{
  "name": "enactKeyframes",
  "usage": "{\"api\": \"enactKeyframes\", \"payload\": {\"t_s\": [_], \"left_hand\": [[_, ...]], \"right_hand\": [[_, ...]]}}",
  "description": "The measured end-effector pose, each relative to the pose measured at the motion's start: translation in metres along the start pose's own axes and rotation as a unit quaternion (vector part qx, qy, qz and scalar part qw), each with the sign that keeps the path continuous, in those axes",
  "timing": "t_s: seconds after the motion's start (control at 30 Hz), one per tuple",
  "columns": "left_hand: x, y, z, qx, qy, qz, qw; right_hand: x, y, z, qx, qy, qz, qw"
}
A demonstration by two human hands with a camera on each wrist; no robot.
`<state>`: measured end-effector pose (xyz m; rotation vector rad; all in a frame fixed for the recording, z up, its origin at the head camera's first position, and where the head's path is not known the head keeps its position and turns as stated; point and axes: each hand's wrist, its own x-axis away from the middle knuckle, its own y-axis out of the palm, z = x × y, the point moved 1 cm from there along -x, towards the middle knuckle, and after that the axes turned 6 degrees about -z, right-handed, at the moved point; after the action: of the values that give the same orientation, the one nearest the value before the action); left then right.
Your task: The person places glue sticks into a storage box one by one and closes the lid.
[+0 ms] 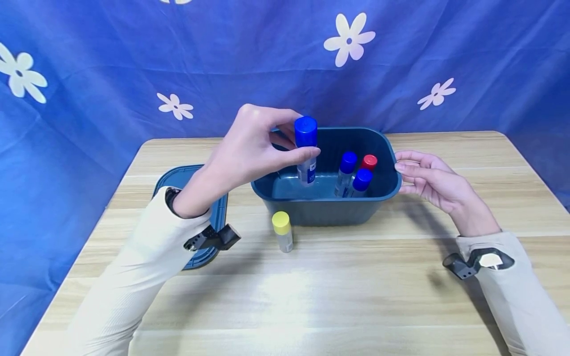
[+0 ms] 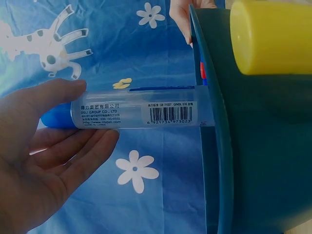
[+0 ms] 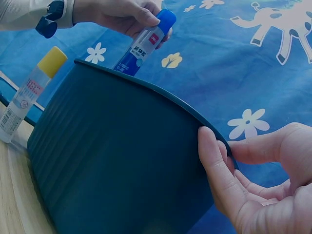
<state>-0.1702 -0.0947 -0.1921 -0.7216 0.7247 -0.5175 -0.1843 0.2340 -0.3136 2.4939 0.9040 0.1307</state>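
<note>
My left hand (image 1: 254, 148) grips a clear liquid glue bottle (image 3: 144, 48) by its blue-capped end, thumb on one side and fingers on the other. The bottle hangs upright, cap up, its lower end dipping past the rim of a dark teal bin (image 1: 320, 212). With thumb and fingers my right hand (image 1: 434, 180) pinches the bin's right rim. Inside the bin, toward the right, stand two blue-capped glue bottles (image 1: 345, 170) and one with a red cap (image 1: 369, 162). A yellow-capped glue bottle (image 1: 283, 232) stands on the table just in front of the bin.
A teal lid (image 1: 207, 257) lies on the wooden table (image 1: 356, 296) at the left, partly hidden under my left forearm. Behind the table hangs a blue cloth (image 1: 267, 64) with white flowers. Each sleeve carries a black wrist camera (image 1: 218, 239).
</note>
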Motion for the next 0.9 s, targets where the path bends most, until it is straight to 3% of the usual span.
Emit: {"api": "enactKeyframes", "payload": {"t_s": [0.9], "left_hand": [[-0.017,0.02,-0.009,-0.025,-0.026,-0.069,0.997]], "right_hand": [[0.0,0.0,0.002,0.0,-0.005,-0.005,1.0]]}}
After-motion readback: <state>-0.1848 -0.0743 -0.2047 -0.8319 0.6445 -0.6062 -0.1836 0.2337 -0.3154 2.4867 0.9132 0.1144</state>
